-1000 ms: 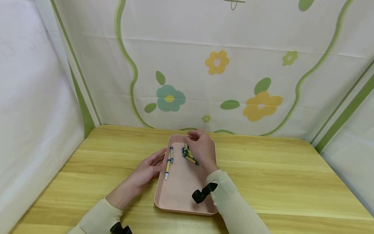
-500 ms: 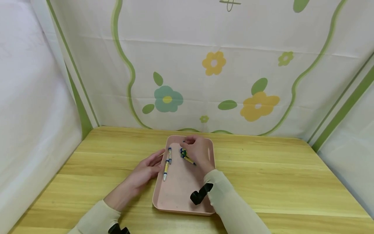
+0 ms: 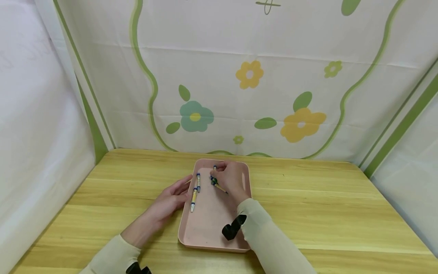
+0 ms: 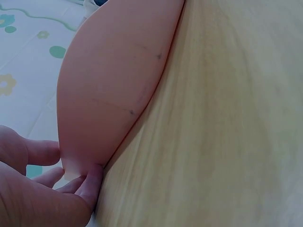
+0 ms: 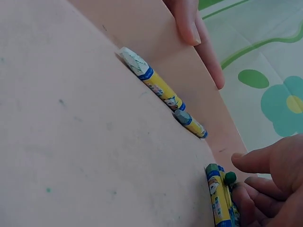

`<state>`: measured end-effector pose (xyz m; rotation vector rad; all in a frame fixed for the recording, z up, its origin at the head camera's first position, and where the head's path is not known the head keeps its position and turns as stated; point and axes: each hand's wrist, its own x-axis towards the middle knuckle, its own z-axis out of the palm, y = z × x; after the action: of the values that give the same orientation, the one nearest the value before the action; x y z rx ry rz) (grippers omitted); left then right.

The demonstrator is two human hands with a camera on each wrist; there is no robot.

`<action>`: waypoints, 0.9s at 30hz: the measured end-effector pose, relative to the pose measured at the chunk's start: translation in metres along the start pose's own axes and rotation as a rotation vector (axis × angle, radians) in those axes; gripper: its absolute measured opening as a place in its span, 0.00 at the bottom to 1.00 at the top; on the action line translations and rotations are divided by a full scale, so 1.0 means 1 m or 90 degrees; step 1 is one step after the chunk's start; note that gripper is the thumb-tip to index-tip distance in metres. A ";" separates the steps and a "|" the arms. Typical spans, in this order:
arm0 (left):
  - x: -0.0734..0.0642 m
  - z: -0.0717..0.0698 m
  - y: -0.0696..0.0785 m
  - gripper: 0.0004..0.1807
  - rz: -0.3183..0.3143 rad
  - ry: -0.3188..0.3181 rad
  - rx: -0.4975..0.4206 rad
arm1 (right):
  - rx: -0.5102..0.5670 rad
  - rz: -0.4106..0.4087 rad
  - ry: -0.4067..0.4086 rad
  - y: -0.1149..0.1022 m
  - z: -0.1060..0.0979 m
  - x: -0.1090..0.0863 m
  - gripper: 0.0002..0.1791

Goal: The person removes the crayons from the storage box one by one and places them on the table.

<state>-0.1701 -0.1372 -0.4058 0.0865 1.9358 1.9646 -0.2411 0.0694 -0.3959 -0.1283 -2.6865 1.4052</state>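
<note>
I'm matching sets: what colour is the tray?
The tray is pale pink, clearest in the head view.

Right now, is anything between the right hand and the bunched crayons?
Nothing visible: the right hand is at the bunched crayons; the white crayon and grey crayon lie aside, along the tray wall.

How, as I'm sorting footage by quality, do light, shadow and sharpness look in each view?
Head view: bright, fairly even light, but print on the white-tipped crayon is too small to read; left wrist view: dimmer, a thin shadow where the tray meets the table; right wrist view: also dim, soft shadow beside the green-tipped crayon, the white-tipped one fairly sharp.
</note>
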 end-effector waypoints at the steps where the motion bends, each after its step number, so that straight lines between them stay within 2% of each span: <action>1: 0.000 0.000 0.000 0.37 -0.001 0.000 0.000 | -0.001 -0.004 -0.002 0.000 0.000 0.000 0.08; 7: 0.000 0.000 0.000 0.37 0.001 -0.002 -0.001 | -0.017 -0.024 -0.016 0.002 0.001 0.002 0.07; 20: 0.002 -0.003 -0.002 0.36 0.004 0.001 0.000 | -0.017 -0.005 -0.020 0.001 0.001 0.001 0.07; 27: 0.003 -0.003 -0.002 0.36 -0.005 0.011 -0.003 | 0.018 -0.019 -0.007 -0.001 -0.001 0.000 0.13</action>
<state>-0.1733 -0.1392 -0.4084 0.0614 1.9389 1.9711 -0.2405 0.0697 -0.3941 -0.0788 -2.6639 1.4393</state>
